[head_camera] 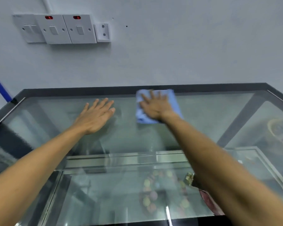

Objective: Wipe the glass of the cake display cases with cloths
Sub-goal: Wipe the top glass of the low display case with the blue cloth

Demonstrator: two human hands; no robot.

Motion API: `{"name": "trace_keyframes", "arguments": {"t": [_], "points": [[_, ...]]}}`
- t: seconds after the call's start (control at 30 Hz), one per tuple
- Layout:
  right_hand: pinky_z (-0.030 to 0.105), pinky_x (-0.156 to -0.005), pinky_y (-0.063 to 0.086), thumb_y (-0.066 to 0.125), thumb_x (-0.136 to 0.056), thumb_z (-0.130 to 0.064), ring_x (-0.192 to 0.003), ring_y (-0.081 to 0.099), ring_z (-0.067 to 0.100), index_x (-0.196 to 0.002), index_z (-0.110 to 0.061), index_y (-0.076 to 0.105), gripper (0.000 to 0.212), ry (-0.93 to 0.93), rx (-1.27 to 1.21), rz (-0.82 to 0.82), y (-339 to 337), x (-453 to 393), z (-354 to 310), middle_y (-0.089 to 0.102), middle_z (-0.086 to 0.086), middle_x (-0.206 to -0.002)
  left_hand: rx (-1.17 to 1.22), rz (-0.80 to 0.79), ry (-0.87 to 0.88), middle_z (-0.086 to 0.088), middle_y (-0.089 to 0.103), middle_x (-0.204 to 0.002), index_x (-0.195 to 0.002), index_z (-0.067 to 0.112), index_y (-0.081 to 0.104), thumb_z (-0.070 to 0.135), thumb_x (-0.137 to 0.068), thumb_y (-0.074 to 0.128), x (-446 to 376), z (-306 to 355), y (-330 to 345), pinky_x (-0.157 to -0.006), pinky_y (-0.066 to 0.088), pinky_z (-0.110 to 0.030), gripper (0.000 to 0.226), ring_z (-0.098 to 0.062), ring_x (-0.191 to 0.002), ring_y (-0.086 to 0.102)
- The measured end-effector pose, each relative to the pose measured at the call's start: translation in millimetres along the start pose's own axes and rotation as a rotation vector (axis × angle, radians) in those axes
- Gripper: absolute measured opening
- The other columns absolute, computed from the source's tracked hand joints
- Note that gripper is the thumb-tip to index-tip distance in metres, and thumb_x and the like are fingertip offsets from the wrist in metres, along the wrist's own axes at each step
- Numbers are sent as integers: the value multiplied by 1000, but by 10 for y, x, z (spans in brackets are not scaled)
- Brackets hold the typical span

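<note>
At upper centre, right hand (155, 106) presses cloth (158, 106) flat on glass (129, 136), mid-wipe (left hand (95, 116) flat, empty); untouched near glass likely next.

The glass top (124, 131) of a cake display case, framed by a dark rim (88, 90), runs up against a pale wall. A folded blue cloth (157, 118) lies flat on the glass just short of the rim's far edge, the right hand (155, 106) spread flat upon it. Beside the cloth, the left hand (96, 116) rests palm-down with straight fingers directly on the bare pane, apart from the cloth.
</note>
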State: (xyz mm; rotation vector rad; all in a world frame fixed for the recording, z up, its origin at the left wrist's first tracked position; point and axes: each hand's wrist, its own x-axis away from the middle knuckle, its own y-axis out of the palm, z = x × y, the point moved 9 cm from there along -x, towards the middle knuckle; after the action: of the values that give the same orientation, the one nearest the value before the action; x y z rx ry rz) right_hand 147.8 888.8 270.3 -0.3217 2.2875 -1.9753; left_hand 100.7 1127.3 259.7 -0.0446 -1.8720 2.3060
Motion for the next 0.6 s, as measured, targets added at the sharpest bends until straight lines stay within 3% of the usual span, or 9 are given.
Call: {"name": "trace_keyframes", "arguments": {"t": [0.07, 0.13, 0.2, 0.27, 0.37, 0.43, 0.47, 0.53, 0.6], "points": [[57, -127, -3, 18, -106, -59, -159, -1, 37, -164, -42, 8, 61, -292, -4, -35, 189, 466, -990, 0, 3, -174, -7, -4, 24, 13, -4, -173, -165, 37, 3, 56, -109, 5, -4, -30, -24, -130, -6, -45, 59, -16, -160, -7], [54, -127, -3, 18, -103, -63, -160, 0, 34, -162, -46, 10, 62, -563, 49, -26, 270, 1314, -1356, 4, 0, -174, 8, -2, 56, 6, 0, -174, -165, 29, 8, 49, -109, 4, 11, -58, -40, -130, -4, -41, 60, -18, -161, -3], [47, -128, -6, 27, -105, -63, -161, -5, 25, -161, -50, 12, 60, -766, 31, -41, 255, 2148, -1107, 3, -8, -174, 74, 1, 73, 9, 4, -173, -165, 29, 13, 60, -107, 11, 37, -117, -40, -129, -4, -36, 66, -14, -160, -2], [39, -129, -8, 34, -106, -62, -160, -7, 14, -161, -51, 12, 60, -782, -6, -55, 140, 2427, -502, 1, -14, -173, 74, -12, 133, 14, 3, -171, -165, 33, 14, 80, -96, 13, 78, -159, -35, -127, -5, -31, 83, -7, -158, -4], [35, -129, -1, 19, -100, -77, -159, 0, 7, -156, -62, 6, 60, -476, -6, -19, -101, 1782, 523, 3, -19, -171, 50, -31, 198, 16, 2, -171, -163, 42, 15, 96, -76, 4, 125, -261, -50, -126, -7, -32, 103, -4, -156, -6], [44, -129, 5, -3, -84, -91, -161, 4, 16, -154, -66, 4, 74, -187, 36, -19, -157, 1063, 1070, 2, -15, -172, 34, -34, 151, 14, 2, -172, -161, 48, 14, 91, -76, 6, 123, -444, -122, -128, -8, -41, 96, -10, -159, -7], [51, -128, 8, -10, -80, -92, -160, 7, 24, -157, -58, 10, 86, -55, 46, 15, -189, 701, 1247, 5, -9, -173, 26, -33, 124, 13, 1, -172, -161, 49, 12, 89, -75, 6, 126, -547, -168, -128, -8, -43, 95, -13, -159, -8], [59, -122, 14, -1, -91, -80, -156, 14, 36, -159, -45, 18, 79, 196, 45, 80, -227, 98, 1237, 11, 1, -173, 9, -35, 106, 14, 1, -172, -161, 48, 10, 87, -75, 4, 147, -714, -214, -128, -9, -44, 95, -12, -160, -6], [62, -123, 10, 16, -100, -66, -156, 11, 42, -160, -41, 19, 65, 339, -12, 88, -148, -319, 684, 11, 5, -172, 30, -29, 121, 17, 3, -172, -162, 46, 12, 86, -83, 8, 138, -807, -227, -128, -8, -41, 88, -8, -159, -3]]}}
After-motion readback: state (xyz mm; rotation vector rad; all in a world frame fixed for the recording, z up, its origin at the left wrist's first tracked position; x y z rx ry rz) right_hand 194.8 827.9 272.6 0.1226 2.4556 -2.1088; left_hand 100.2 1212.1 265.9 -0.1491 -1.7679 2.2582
